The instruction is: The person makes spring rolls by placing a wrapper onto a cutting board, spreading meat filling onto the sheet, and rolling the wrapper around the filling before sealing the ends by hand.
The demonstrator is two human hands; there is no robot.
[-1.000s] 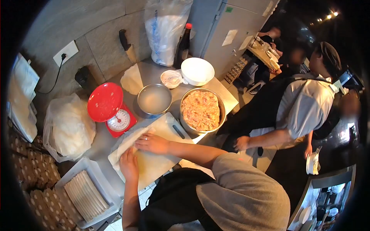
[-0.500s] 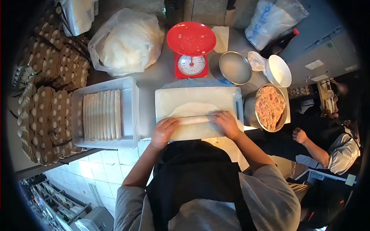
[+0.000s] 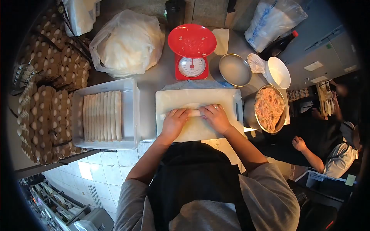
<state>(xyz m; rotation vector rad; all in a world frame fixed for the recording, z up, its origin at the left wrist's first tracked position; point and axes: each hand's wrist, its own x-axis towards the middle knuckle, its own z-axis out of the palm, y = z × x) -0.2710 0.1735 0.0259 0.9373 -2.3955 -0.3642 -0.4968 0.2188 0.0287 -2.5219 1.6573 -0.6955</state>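
Note:
On a white cutting board [image 3: 227, 98], a pale spring roll [image 3: 195, 112] lies crosswise, with a strip of its thin wrapper showing beyond it. My left hand [image 3: 175, 122] is over the roll's left part, its fingers curled down on it. My right hand [image 3: 216, 118] grips the right part in the same way. Only the middle of the roll shows between the hands; the rest is mostly covered. To the left, a clear plastic tub [image 3: 130, 111] holds a row of several finished rolls [image 3: 102, 115]. Right of the board stands a metal pot [image 3: 251, 111] of pinkish ground filling [image 3: 270, 107].
Behind the board are a red kitchen scale [image 3: 192, 67], a bagged stack of wrappers [image 3: 127, 44], a metal bowl [image 3: 235, 69] and a white bowl [image 3: 278, 73]. Egg trays [image 3: 58, 119] are piled at far left. A co-worker's arm [image 3: 308, 152] is at right.
My hands have moved closer together along the roll and slightly away from me. Less of the flat wrapper shows behind the roll. The co-worker has shifted slightly.

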